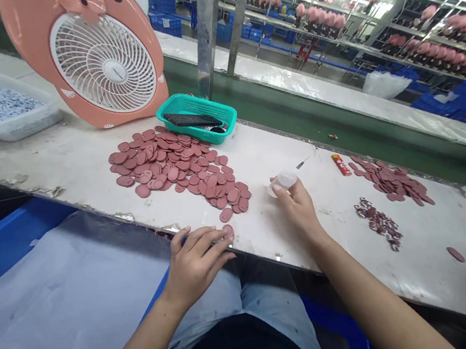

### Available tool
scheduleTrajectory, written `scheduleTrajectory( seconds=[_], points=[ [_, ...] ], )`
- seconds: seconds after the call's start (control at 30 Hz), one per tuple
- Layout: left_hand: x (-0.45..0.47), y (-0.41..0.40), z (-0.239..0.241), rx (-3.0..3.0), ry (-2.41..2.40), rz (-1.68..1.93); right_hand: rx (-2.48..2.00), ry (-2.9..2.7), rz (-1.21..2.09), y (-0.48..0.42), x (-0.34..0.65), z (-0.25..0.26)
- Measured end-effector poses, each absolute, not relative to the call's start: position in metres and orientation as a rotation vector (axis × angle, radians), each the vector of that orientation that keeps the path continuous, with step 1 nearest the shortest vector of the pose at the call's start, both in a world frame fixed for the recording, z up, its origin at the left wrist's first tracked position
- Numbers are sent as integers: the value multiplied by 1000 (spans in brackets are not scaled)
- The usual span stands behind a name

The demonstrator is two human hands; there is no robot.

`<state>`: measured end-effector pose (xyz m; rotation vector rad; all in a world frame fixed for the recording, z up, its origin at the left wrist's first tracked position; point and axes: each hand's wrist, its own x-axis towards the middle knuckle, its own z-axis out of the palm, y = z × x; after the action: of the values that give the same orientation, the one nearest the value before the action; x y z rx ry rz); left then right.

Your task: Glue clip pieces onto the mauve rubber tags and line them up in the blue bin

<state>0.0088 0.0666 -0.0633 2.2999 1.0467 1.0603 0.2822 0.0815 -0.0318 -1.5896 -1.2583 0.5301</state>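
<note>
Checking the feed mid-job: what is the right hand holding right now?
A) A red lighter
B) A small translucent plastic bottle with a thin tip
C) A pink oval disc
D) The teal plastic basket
B. The right hand has its fingers around the small translucent plastic bottle, whose thin tip points away from the person.

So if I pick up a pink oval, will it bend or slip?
The pink oval piece looks thin, so probably light and maybe bendy. Lying flat, it likely won't roll, but pushing the heap could slide several.
</note>
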Motion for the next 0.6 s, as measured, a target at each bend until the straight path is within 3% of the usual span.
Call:
scheduleTrajectory(
  seconds=[0.27, 0.47, 0.6],
  points=[
    [15, 46, -43, 1602, 1128, 1095, -1155, -1328, 870, 31, 222, -20],
    [25, 19, -14, 663, 866, 672, -835, -1440, 1258, 12, 193, 5],
    [21, 6, -16, 588, 837, 758, -781, -1146, 1509, 6, 188, 3]
  ],
)
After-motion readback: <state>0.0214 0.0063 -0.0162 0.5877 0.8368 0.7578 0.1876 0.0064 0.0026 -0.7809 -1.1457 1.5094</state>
